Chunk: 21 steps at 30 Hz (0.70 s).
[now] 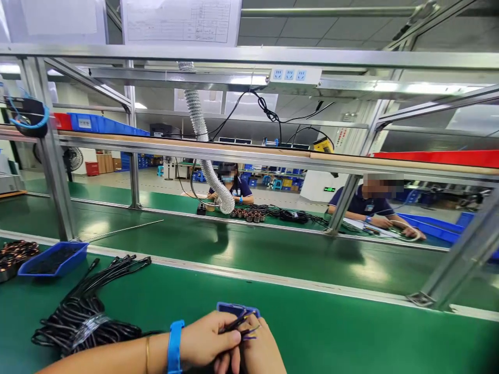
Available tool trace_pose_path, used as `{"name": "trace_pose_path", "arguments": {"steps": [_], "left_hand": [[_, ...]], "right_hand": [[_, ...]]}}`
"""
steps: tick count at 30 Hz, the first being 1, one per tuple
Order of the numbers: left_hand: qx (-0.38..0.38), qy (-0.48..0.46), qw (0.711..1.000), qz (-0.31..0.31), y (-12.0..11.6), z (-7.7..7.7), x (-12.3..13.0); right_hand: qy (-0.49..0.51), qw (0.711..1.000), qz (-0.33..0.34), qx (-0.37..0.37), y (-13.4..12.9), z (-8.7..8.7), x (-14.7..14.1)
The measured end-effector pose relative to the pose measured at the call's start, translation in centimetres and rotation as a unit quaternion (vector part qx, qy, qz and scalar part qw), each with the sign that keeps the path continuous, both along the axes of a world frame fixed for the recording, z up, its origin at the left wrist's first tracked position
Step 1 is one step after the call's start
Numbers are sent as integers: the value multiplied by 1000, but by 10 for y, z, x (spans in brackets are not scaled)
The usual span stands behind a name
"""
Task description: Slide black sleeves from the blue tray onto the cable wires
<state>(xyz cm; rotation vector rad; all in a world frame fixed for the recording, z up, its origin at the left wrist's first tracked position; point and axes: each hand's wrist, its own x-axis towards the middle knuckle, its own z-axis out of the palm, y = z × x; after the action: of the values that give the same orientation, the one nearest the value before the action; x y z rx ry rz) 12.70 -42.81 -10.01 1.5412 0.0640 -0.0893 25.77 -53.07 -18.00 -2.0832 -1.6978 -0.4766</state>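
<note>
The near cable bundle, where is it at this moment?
The bundle lies at lower left in the head view, between the left forearm and the blue tray.

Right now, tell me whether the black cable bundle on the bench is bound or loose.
Bound: the black cable bundle has clear wrap across its coils.

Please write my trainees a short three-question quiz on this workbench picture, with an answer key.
1. True or false: the blue wristband is on the camera wearer's left arm.
2. Multiple choice: seen in the picture, where is the tied cable bundle from the left hand? a) to its right b) to its left
3. Short answer: what does the left hand hold?

Key: 1. True. 2. b. 3. Black cable ends.
</note>
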Motion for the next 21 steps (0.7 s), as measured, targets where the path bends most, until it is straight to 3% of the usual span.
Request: {"name": "trace_pose_path", "arguments": {"steps": [2,5,9,11,15,21], "left_hand": [[-53,-3,997,61,-3,-10,2],[-86,-5,988,128,4,-9,8],[-66,15,991,115,14,-5,21],[-57,15,992,112,15,-8,26],[-58,9,994,96,12,-12,24],[-44,30,989,137,11,-7,17]], "right_hand": [[7,1000,-8,-3,-4,6,1],[17,1000,-15,-10,-10,13,4],[38,999,-3,-15,-16,19,5],[102,994,21,-11,-19,22,3],[320,944,75,31,-26,33,1],[420,902,47,84,-41,48,5]]}}
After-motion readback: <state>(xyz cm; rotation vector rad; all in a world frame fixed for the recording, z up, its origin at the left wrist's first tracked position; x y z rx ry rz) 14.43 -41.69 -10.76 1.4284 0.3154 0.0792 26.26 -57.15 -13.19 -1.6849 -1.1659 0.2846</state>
